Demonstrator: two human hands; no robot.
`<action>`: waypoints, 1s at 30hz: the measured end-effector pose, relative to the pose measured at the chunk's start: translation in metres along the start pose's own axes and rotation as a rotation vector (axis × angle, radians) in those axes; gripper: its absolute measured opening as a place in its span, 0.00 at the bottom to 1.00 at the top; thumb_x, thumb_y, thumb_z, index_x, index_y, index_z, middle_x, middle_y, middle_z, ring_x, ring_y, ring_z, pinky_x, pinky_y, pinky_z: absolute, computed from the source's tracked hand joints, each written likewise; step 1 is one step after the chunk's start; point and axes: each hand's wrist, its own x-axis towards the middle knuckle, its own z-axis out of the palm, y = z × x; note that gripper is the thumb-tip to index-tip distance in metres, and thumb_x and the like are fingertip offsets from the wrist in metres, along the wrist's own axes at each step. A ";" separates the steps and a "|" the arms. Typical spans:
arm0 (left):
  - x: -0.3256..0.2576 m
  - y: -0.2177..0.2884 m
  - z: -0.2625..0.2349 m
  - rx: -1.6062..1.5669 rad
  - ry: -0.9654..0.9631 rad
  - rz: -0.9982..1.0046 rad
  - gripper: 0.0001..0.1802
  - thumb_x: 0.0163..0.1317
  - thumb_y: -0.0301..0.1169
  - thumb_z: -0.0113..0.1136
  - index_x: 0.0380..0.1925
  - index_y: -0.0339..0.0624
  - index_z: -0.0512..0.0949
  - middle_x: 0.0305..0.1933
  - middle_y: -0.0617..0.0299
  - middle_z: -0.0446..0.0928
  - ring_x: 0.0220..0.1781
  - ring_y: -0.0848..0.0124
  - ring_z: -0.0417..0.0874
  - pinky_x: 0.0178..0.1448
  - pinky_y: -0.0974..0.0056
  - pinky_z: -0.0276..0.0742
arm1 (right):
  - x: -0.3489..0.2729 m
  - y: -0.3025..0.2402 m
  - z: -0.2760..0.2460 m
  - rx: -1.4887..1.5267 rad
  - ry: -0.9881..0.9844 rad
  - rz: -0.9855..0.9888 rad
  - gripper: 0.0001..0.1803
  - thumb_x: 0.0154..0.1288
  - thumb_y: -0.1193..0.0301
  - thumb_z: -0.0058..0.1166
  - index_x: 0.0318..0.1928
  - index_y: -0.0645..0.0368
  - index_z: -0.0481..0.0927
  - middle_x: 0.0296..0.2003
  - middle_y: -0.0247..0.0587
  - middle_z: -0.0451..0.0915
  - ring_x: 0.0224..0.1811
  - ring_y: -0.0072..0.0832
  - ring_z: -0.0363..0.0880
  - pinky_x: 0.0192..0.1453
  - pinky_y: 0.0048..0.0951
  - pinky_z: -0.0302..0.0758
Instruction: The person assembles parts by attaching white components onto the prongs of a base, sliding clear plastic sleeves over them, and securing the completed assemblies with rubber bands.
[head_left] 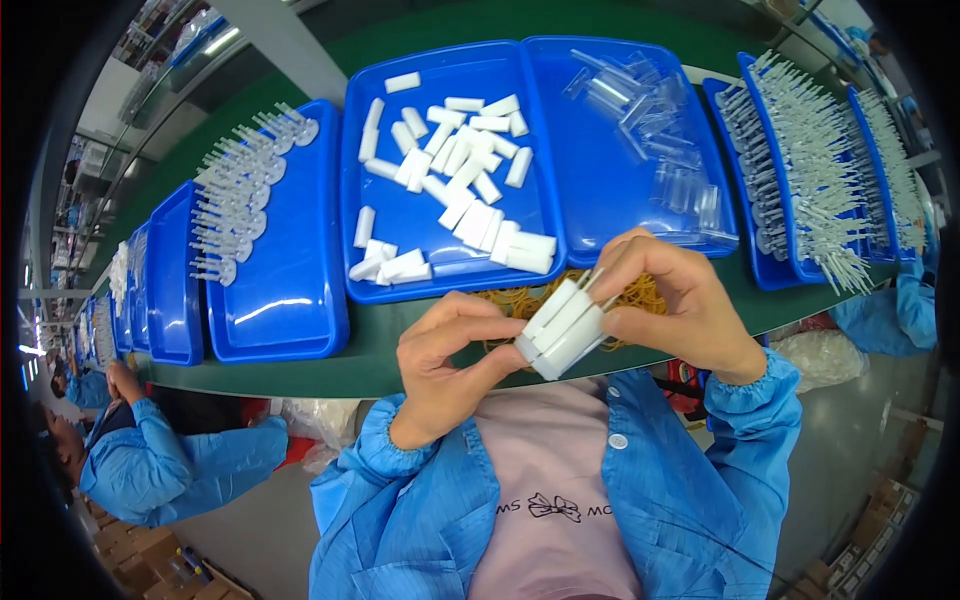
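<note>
Bench: green, smooth work surface [375, 350], curving in the fisheye; blue trays sit along it, near edge just past the wearer's lap.
Wearer: loose blue smock [400, 520] with gathered cuffs, likely to keep sleeves off the parts.
Left hand: bare left hand [440, 365], half closed, thumb and fingertips pinching the bundle's left end.
Right hand: bare right hand [685, 305], half closed, thumb and fingers at the bundle's right side, seemingly gripping a thin tan strand too.
Bundle: bundle of white, rounded, plastic-looking blocks [565, 330], between both hands, tilted above the bench edge; probably squeezed from 2 sides so blocks stay together.
Bands: heap of yellow-tan elastic bands [525, 297] behind the bundle, probably left there for easy reach.
Middle tray: shallow blue plastic tray [405, 215], loose white blocks [465, 165] scattered inside.
Right-centre tray: matching tray [590, 190], transparent plastic tubes [680, 190]; kinds apparently kept apart.
Outer trays: pale stemmed pieces [245, 190] left, white stemmed pieces [810, 180] right.
Room: blue-clad co-worker [160, 470] left, cardboard boxes [150, 555] on grey floor [840, 440].
</note>
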 end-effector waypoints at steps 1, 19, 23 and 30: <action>-0.001 -0.002 -0.001 0.024 0.003 -0.019 0.14 0.45 0.21 0.73 0.35 0.37 0.85 0.34 0.58 0.79 0.35 0.71 0.80 0.39 0.69 0.76 | 0.003 -0.001 -0.003 -0.017 0.007 0.000 0.11 0.56 0.77 0.64 0.41 0.58 0.81 0.40 0.37 0.78 0.46 0.24 0.75 0.51 0.26 0.71; -0.002 -0.003 -0.004 0.265 0.036 0.072 0.13 0.45 0.20 0.72 0.34 0.36 0.83 0.36 0.57 0.79 0.36 0.67 0.81 0.39 0.67 0.77 | 0.077 0.069 -0.080 -1.304 0.348 -0.156 0.08 0.55 0.70 0.62 0.36 0.54 0.81 0.37 0.39 0.78 0.45 0.38 0.74 0.48 0.38 0.67; 0.001 -0.002 -0.006 0.299 0.086 0.201 0.14 0.43 0.21 0.72 0.34 0.37 0.83 0.38 0.56 0.81 0.38 0.65 0.82 0.40 0.66 0.78 | 0.053 0.019 -0.041 -0.687 0.231 -0.155 0.09 0.62 0.75 0.54 0.44 0.59 0.77 0.36 0.43 0.78 0.38 0.36 0.78 0.41 0.32 0.73; 0.001 0.004 -0.008 0.379 0.047 0.345 0.17 0.36 0.22 0.74 0.30 0.40 0.81 0.49 0.51 0.82 0.44 0.57 0.82 0.46 0.61 0.80 | 0.034 -0.019 -0.018 -0.381 0.123 -0.160 0.10 0.68 0.73 0.49 0.45 0.61 0.82 0.34 0.36 0.76 0.35 0.22 0.73 0.38 0.22 0.70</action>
